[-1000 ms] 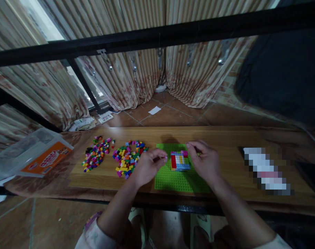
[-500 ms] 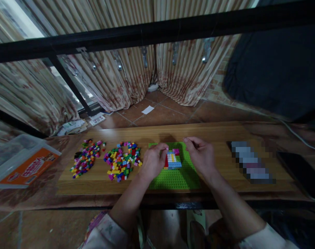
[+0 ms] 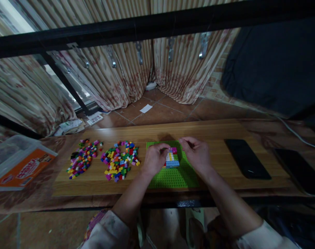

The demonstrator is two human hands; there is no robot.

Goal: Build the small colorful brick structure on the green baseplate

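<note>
The left hand covers the left side of a toy brick build, which sits around the middle of a green board on the wooden surface; whether its grip is clamped on a brick, I cannot tell. The right hand hovers just right of the build, fingers curled, its grip also unclear. Two brick piles lie left, a dark phone right
</note>
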